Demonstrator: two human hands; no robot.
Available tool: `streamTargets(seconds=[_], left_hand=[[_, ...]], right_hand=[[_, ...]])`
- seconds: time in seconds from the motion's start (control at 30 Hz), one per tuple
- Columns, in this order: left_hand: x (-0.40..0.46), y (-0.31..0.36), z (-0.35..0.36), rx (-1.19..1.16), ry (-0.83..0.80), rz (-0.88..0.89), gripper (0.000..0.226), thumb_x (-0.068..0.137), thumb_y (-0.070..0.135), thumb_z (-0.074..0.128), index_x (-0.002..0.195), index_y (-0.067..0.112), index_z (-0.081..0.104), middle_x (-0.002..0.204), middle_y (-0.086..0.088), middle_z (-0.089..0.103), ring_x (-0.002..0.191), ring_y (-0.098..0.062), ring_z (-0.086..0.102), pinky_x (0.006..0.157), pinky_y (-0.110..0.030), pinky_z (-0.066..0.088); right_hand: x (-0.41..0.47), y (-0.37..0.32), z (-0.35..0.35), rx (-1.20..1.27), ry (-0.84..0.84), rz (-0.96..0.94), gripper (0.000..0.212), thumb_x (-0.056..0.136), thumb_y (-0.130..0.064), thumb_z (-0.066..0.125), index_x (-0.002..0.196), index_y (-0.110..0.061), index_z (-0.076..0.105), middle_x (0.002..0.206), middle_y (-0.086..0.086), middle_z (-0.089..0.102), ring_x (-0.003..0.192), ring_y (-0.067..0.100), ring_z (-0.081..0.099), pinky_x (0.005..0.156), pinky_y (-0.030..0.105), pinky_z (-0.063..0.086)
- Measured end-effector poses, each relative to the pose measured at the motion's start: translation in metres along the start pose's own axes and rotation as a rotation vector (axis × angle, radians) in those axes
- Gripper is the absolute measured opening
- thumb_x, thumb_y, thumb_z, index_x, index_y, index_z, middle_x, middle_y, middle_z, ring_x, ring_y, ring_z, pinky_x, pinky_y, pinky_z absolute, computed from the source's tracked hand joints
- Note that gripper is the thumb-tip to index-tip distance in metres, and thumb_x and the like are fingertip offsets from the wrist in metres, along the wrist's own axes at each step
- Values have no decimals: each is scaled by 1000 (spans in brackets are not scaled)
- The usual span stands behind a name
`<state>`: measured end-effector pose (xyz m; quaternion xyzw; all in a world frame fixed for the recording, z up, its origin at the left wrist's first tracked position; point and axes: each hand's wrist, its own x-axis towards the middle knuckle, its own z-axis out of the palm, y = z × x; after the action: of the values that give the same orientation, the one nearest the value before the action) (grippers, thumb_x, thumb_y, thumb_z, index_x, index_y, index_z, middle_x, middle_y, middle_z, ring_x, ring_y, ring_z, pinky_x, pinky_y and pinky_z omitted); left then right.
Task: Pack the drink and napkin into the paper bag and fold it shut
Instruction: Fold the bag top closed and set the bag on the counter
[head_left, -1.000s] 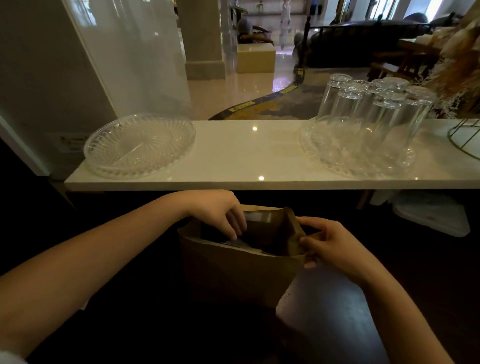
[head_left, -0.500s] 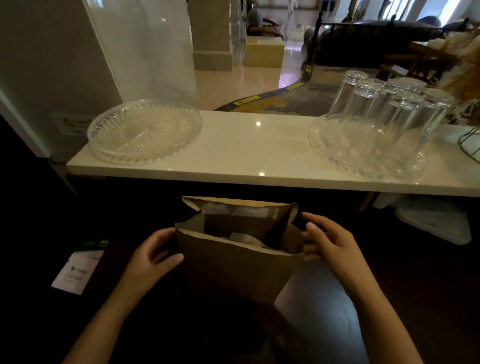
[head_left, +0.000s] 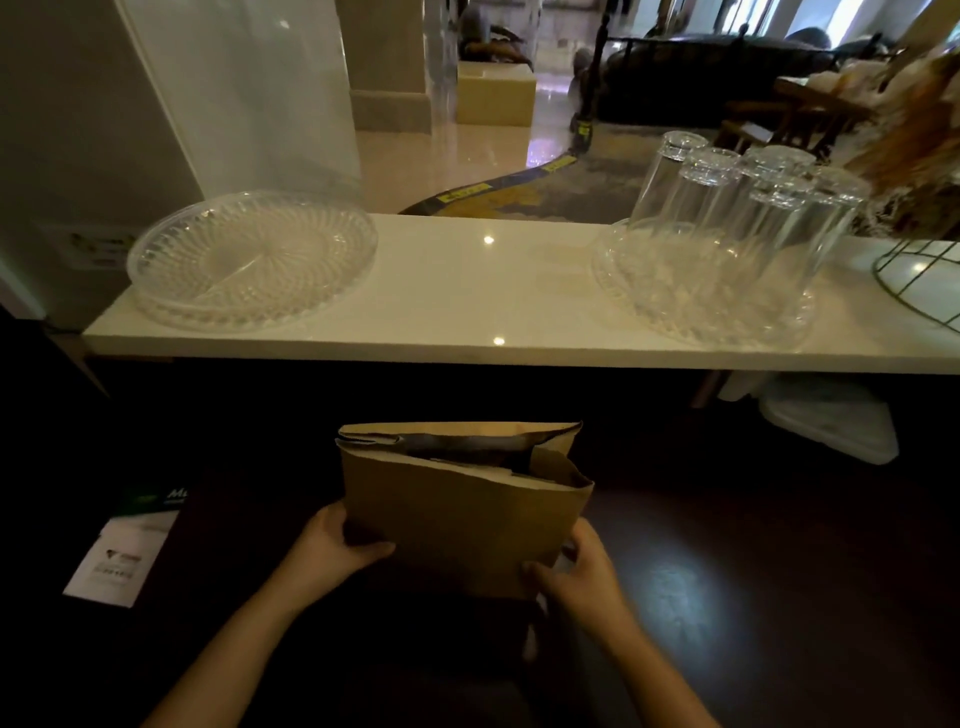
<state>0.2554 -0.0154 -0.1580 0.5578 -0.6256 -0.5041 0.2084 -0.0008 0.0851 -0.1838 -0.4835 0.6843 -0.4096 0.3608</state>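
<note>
One paper bag (head_left: 457, 514); behind it, two cut-glass platters (head_left: 249, 260); about six upturned tumblers (head_left: 727, 208); one leaflet (head_left: 119, 551) left.

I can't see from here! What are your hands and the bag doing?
Left hand and right hand grip paper bag low on its sides. Bag upright, top not folded. Nothing in the way.

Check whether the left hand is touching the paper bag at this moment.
Touching. The head view shows the left hand gripping the paper bag low on its left side, thumb across the front panel and fingers tucked behind the edge, with no gap visible.
</note>
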Motion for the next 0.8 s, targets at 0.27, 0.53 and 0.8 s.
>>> streamTargets(seconds=[0.27,0.53,0.8], left_hand=[[21,-10,3,-151,132,114,63,69,-2,75,126,7,50,128,-1,52,117,-16,48,86,-11,46],[28,3,-10,-169,95,156,64,66,7,79,117,31,48,109,15,57,100,2,54,80,-13,48],[37,56,-50,-91,54,348,35,78,-1,66,75,33,72,72,25,72,76,9,65,67,-3,46]], right_hand=[[24,-5,2,-121,114,-171,55,67,-14,80,94,-52,50,144,-2,25,136,17,4,110,41,7],[37,-7,-3,233,96,-48,66,64,-13,82,100,-49,39,108,-11,58,105,12,59,71,21,55],[57,-54,-41,257,-13,-250,34,82,1,61,76,-30,73,72,-16,74,68,-2,66,59,12,49]])
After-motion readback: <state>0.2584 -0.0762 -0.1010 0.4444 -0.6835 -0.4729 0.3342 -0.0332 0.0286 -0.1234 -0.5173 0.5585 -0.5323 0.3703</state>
